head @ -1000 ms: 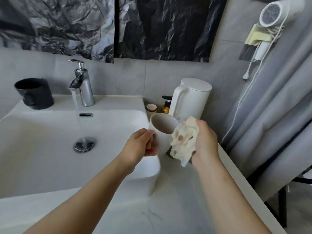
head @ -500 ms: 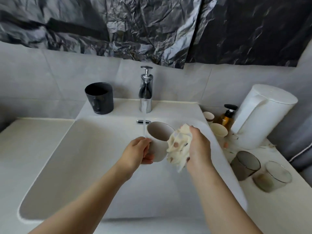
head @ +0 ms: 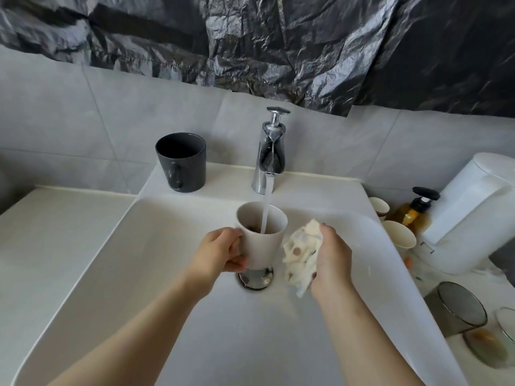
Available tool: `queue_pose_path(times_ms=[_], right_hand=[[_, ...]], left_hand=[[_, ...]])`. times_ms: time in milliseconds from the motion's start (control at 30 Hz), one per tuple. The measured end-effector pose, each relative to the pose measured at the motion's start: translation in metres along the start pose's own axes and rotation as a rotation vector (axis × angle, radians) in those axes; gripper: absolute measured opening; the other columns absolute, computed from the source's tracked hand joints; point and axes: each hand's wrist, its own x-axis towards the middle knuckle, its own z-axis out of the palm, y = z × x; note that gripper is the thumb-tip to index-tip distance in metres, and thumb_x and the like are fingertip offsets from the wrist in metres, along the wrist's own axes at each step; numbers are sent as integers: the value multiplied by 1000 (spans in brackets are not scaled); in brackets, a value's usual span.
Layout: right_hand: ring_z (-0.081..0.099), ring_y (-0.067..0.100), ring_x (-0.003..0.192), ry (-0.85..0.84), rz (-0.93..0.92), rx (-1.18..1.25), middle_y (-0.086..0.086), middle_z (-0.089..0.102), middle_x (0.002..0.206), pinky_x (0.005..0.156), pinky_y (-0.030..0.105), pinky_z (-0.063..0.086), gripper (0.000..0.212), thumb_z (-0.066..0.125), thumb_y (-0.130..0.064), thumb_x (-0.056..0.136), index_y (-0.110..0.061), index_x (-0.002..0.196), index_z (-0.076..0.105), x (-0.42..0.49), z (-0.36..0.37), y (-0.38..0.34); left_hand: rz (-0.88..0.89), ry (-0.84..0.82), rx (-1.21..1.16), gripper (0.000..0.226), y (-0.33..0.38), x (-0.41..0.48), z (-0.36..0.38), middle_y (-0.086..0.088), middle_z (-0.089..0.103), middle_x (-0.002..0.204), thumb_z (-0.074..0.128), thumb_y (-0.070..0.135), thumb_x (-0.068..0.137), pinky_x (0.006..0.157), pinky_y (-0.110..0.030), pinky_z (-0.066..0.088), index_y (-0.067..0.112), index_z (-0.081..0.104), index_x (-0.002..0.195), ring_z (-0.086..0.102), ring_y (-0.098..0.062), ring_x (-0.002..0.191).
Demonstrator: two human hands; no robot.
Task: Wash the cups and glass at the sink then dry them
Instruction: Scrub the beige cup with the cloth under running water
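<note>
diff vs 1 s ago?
Left hand moved the white mug left, from the basin's right edge to under the tap; water now pours into it. Right hand followed with the cloth. Both grips unchanged, tap still running, black mug still on the ledge.

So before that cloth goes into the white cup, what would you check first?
1. Grip on the cup: ok. The left hand curls round the white cup.
2. Cup under water: ok. The stream from the faucet falls inside it.
3. Cup over the basin: ok. It is held above the drain of the sink.
4. Cloth ready: ok. The right hand holds the cloth bunched beside the cup.
5. Inside clean: not ok. Dark marks show low inside.
6. How full the cup is: cannot tell.
</note>
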Motion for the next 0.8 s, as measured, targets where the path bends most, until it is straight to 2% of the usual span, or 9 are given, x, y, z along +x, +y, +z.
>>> queue_pose_path(times_ms=[200,367,467,567,667,800], right_hand=[[49,15,42,33,34,71,0,55,56,35,12,34,25,50,-22,92,-14,69,58,14,6,7],[53,20,58,2,8,78,2,59,67,54,24,39,24,51,-20,92,-14,71,60,19,6,16],[56,21,63,-4,0,88,4,62,73,56,25,42,20,52,-21,92,-13,78,62,23,3,14],[56,20,63,20,-5,100,4,62,74,55,26,42,19,51,-21,92,-13,79,62,24,-2,11],[51,21,55,43,0,112,4,58,66,48,24,39,25,50,-20,92,-14,70,59,23,-5,7],[52,25,58,59,16,130,6,58,68,53,27,42,22,50,-21,90,-11,74,61,27,-5,8]], left_hand=[[11,-77,40,43,-1,3,-12,-2,34,49,39,13,99,57,-30,51,13,33,57,55,-28,59],[69,-97,92,42,-3,5,-10,-5,40,55,41,13,100,60,-27,53,10,37,59,55,-23,62],[138,-148,178,35,-3,2,-5,-4,51,62,44,13,100,64,-22,51,6,48,65,56,-14,65],[249,-169,321,32,-5,-1,-3,-5,51,71,51,23,97,64,-18,40,4,51,70,47,-9,64],[409,-156,528,38,-7,-2,-2,9,42,62,53,29,95,60,-13,33,2,46,68,39,-3,59],[723,-129,788,41,-18,3,-1,12,41,62,43,38,91,65,-9,32,5,51,68,43,-8,63]])
